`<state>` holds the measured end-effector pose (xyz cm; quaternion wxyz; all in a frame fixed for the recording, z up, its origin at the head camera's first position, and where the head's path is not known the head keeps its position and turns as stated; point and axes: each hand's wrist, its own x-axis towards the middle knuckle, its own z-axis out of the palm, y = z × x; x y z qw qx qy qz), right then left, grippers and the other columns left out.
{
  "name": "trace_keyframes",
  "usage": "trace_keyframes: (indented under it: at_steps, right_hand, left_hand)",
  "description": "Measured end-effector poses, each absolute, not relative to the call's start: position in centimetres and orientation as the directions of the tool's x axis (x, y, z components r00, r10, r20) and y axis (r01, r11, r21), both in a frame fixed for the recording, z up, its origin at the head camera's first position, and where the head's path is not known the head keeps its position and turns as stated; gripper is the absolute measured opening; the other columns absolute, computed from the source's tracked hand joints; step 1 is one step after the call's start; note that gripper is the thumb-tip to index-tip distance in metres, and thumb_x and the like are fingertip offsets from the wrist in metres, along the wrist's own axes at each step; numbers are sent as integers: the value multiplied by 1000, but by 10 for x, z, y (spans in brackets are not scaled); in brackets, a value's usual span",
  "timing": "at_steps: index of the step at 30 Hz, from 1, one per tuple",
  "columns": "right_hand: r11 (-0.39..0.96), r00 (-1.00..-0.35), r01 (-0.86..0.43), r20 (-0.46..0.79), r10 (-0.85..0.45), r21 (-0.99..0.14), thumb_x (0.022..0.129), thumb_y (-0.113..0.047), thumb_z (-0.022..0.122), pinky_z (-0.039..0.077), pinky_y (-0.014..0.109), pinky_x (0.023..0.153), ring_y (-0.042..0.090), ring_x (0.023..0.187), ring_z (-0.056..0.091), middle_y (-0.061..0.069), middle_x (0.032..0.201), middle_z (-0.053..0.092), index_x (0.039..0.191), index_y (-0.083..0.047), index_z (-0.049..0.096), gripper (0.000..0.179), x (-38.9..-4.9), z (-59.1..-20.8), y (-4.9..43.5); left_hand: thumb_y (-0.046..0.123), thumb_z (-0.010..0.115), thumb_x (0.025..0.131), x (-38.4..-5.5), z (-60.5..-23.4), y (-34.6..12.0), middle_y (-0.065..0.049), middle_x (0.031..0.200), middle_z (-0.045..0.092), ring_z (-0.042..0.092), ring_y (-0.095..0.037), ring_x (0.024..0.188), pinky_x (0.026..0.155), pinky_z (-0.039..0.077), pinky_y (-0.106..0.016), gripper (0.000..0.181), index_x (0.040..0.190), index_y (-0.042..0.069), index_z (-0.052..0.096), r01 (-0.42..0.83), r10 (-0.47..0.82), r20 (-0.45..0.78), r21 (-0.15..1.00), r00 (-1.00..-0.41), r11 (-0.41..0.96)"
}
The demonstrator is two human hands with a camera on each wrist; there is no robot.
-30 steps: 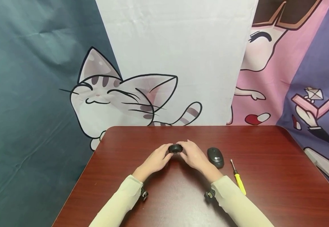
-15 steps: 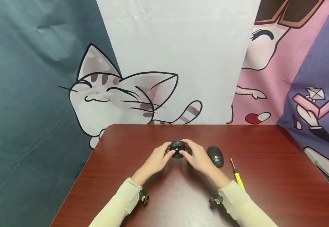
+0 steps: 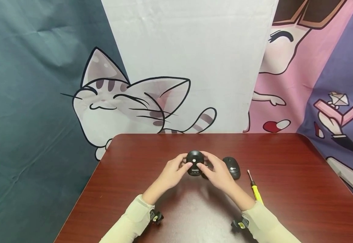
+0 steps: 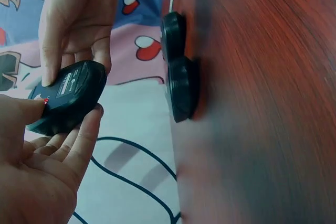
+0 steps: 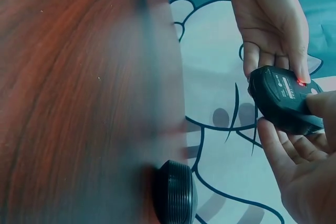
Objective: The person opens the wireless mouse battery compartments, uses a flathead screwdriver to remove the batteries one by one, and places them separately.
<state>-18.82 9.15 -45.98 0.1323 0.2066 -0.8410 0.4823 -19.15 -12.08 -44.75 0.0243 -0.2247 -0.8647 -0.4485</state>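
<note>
A black computer mouse (image 3: 195, 156) is held up over the table between both hands, its underside with a printed label turned toward the head camera. My left hand (image 3: 172, 172) grips its left side, thumb on the underside. My right hand (image 3: 220, 173) grips the opposite side, its thumb also on the underside. A small red light shows on the underside of the mouse (image 5: 283, 95) in the right wrist view, beside the left thumb. Fingers of both hands curl under the body of the mouse (image 4: 79, 95) in the left wrist view.
Another black mouse (image 3: 231, 168) lies right of the hands. Beside it is a screwdriver (image 3: 256, 194) with a yellow handle. A second dark mouse-like object (image 4: 182, 88) stands on the table, mostly hidden behind the right hand in the head view. A printed cloth (image 3: 194, 50) hangs behind the table (image 3: 301, 189).
Both hands have raised the mouse and shifted it slightly right. It has tipped from an edge-on view to show its underside. The mouse on the table and the screwdriver have stayed put.
</note>
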Motion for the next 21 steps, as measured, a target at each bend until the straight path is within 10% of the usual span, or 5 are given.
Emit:
trace_keyframes:
  at_steps: [11,21]
  right_hand:
    - [406,-910,-414,366,-194,-814,95,-17,72,58,28,77,13,88,61,1,101,68,135,-7,60,43,-167,-458,105]
    - [299,-936,-345,299,-187,-890,98,-14,68,56,31,99,19,105,68,5,107,69,140,-6,56,44,-147,-459,115]
  left_hand:
    - [22,59,104,-175,-440,-105,-11,102,71,70,-12,79,70,64,-32,39,137,1,55,316,390,161,871,-907,375]
    - [17,59,103,-161,-438,-91,-13,102,71,73,-19,79,70,65,-42,39,138,1,54,235,411,112,936,-905,262]
